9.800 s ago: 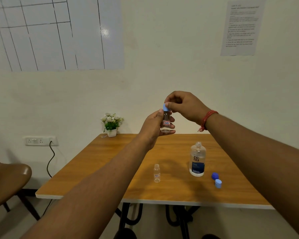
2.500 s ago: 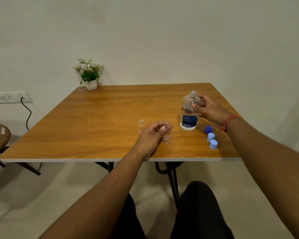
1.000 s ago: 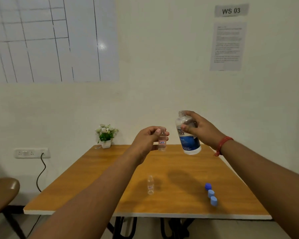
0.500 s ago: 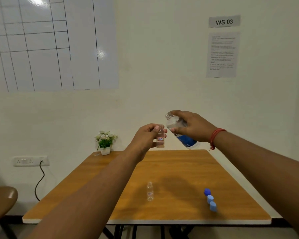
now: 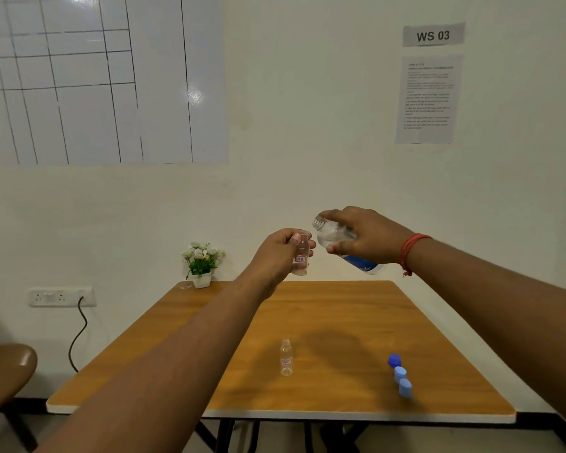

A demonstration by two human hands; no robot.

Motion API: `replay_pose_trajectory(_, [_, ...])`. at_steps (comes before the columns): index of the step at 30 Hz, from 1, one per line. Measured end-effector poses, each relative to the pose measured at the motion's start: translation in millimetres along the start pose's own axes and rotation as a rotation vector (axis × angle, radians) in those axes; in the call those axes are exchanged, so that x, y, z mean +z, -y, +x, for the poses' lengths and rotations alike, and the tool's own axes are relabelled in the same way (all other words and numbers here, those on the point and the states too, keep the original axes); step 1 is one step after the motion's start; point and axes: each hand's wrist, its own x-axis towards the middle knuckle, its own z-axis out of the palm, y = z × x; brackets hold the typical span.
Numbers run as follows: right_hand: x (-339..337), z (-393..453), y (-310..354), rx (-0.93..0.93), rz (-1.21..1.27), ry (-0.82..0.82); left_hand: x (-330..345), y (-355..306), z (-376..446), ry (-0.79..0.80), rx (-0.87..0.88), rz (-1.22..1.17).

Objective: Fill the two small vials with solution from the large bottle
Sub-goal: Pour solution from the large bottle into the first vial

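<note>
My left hand (image 5: 280,253) holds a small clear vial (image 5: 301,258) upright in the air above the table; it carries a red-marked label and has no cap. My right hand (image 5: 363,235) grips the large clear bottle (image 5: 343,245) with a blue label, tilted so its open neck points left, close to the vial's mouth and slightly above it. A second small vial (image 5: 286,357) stands uncapped on the wooden table (image 5: 340,322). No stream of liquid is visible between bottle and vial.
Three blue caps (image 5: 400,374) lie in a row at the table's right front. A small potted plant (image 5: 201,264) stands at the far left corner. A brown chair (image 5: 4,371) is at the left, a wall socket with a cable (image 5: 76,331) behind it.
Since a second ago my right hand has tipped the large bottle from upright toward the vial's mouth. Both hands stay raised. Earlier, the vial was uncapped and the bottle lifted off the table.
</note>
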Motion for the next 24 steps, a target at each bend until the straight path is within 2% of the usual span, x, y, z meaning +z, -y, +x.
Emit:
replay_pose_trajectory(10, [6,-2,-1,-0.021,-0.079,0.039,2,2,-3,0.030,0.028,0.084])
replay_pose_trajectory(24, [10,-3,-4,-0.039,-0.132,0.054,0,7,-5,0.055,0.031,0.058])
